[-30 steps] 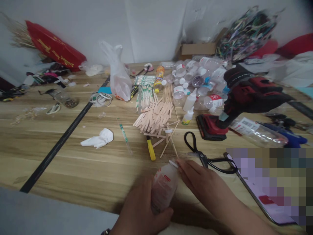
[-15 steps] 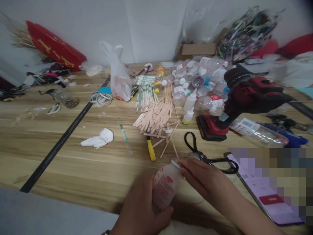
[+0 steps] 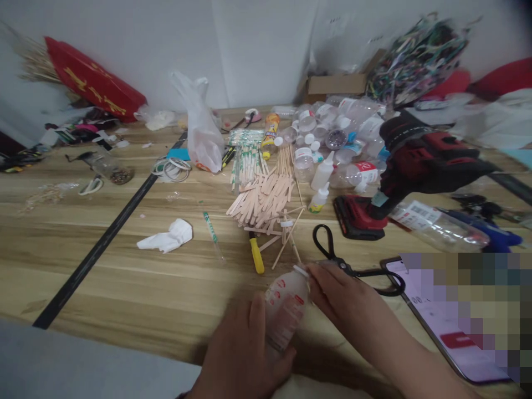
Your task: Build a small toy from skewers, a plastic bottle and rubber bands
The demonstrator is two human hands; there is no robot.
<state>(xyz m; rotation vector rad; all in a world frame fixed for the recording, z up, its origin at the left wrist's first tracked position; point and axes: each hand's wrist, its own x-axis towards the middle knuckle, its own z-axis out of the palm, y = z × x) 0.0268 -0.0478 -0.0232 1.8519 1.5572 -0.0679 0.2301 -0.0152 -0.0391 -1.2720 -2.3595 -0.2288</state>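
Observation:
A translucent plastic bottle with red print point(image 3: 286, 310) leans up and to the right near the table's front edge. My left hand point(image 3: 245, 343) is wrapped round its body from the left. At its neck, my right hand point(image 3: 336, 293) is closed, fingers pressed against the white rim; the fingertips are partly hidden. Black-handled scissors point(image 3: 343, 266) lie just beyond my right hand. Thin wooden sticks point(image 3: 286, 235) and a yellow-handled tool point(image 3: 256, 256) lie beyond the bottle.
A red and black power drill point(image 3: 415, 166) stands at the right, with a phone point(image 3: 440, 332) nearer. Farther back are a pile of flat wooden sticks point(image 3: 266, 199), glue bottles point(image 3: 320, 188), several plastic bottles point(image 3: 361, 122) and a white bag point(image 3: 201, 127). A crumpled tissue point(image 3: 168, 237) lies left.
The bottle has turned in my left hand, so its print faces differently, and has shifted slightly right and up. My right hand has moved a little at the neck, fingers more curled.

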